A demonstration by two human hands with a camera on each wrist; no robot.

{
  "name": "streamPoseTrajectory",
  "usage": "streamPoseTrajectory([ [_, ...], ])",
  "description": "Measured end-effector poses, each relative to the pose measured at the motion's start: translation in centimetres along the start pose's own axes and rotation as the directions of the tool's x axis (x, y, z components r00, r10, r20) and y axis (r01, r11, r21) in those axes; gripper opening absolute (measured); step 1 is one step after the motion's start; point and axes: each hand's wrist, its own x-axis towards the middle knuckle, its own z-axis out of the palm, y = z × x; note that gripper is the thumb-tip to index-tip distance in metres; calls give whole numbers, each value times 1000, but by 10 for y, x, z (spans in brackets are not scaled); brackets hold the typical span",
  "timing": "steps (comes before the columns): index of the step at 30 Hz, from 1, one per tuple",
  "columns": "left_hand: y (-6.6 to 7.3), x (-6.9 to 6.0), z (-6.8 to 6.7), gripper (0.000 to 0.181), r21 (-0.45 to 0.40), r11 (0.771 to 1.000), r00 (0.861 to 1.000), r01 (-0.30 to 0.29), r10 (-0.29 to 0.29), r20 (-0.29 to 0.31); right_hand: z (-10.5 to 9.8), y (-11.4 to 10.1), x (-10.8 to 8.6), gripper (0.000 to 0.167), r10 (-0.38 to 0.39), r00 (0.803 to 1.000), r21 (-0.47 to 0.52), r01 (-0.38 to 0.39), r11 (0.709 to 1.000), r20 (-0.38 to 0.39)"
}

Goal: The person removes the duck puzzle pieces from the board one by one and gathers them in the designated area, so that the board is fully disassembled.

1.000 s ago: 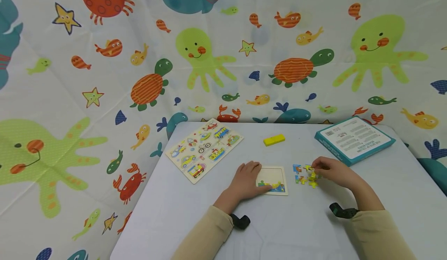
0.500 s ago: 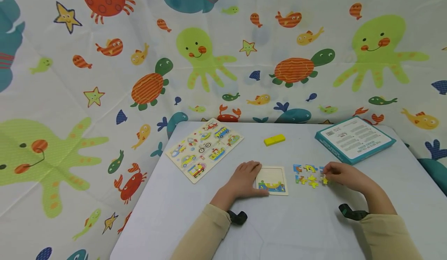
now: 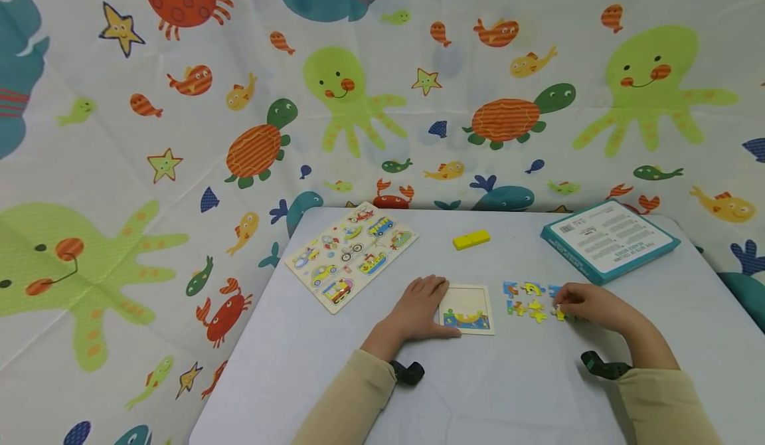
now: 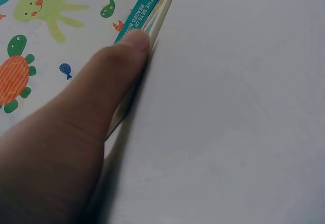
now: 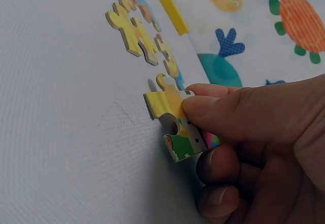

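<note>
My left hand rests at the left side of a small wooden puzzle tray, its thumb stretched along the near edge. Joined blue and yellow pieces fill the tray's lower part. In the left wrist view the thumb lies against the tray's edge. My right hand pinches a jigsaw piece between thumb and fingers; it is yellow, grey and green, tilted, low over the table. Several loose jigsaw pieces lie between tray and right hand. The right hand partly hides others.
A picture board of vehicles lies at the back left. A yellow block is behind the tray. At the back right stands a flat teal box. A sea-animal cloth hangs behind the table.
My right hand has moved right, from the middle of the loose pieces to those at their right end. The left hand has stayed at the tray, its thumb shifting slightly off the pieces.
</note>
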Motion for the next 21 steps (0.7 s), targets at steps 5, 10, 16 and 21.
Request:
streamPoseTrajectory([
  [5,0,-1,0,112,-8,1000,1000,8,-8,3,1,0,0,16,0,1000,-31,-1,1000,-24],
  [10,1,-1,-2,112,-21,1000,1000,8,-8,8,-2,-7,0,20,33,998,-58,-36,998,-53],
  [16,0,-2,-1,111,-4,1000,1000,4,-4,-5,-4,-18,6,24,21,996,-53,-25,998,-87],
  [21,0,-1,0,111,-5,1000,1000,3,-3,-12,1,-38,12,27,-25,996,-9,24,1000,-83],
])
